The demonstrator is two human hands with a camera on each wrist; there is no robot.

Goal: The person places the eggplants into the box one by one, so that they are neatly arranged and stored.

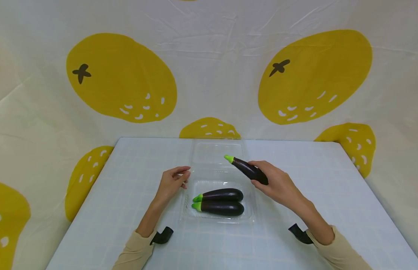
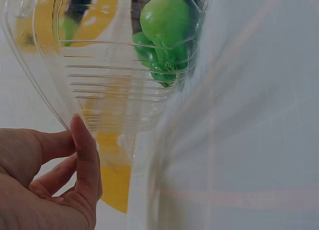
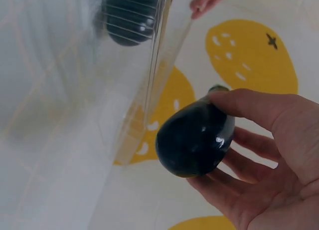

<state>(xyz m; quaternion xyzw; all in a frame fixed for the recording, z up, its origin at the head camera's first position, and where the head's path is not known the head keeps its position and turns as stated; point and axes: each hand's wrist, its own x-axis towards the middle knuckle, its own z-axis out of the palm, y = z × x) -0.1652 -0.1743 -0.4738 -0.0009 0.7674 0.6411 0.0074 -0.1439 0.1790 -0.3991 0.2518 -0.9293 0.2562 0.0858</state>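
Observation:
My right hand [image 1: 276, 183] grips an eggplant [image 1: 249, 170] by its thick end, raised above the back right of a clear plastic clamshell container [image 1: 251, 210]. The green stem end points to the left. In the right wrist view, the thumb lies along one side of the eggplant [image 3: 194, 137] and the fingers are curled below. Two more eggplants [image 1: 222, 208] lie side by side in the container's base, green ends leftward. At the container's back left edge, my left hand [image 1: 173, 182] pinches the clear rim [image 2: 60, 115] between thumb and index finger.
The container's lid [image 1: 217, 152] lies folded open toward the back of the table. A pale checked cloth covers the table [image 1: 111, 210]. Behind it hangs a white sheet with large yellow fruit prints [image 1: 121, 75]. Black straps [image 1: 163, 235] sit at both wrists.

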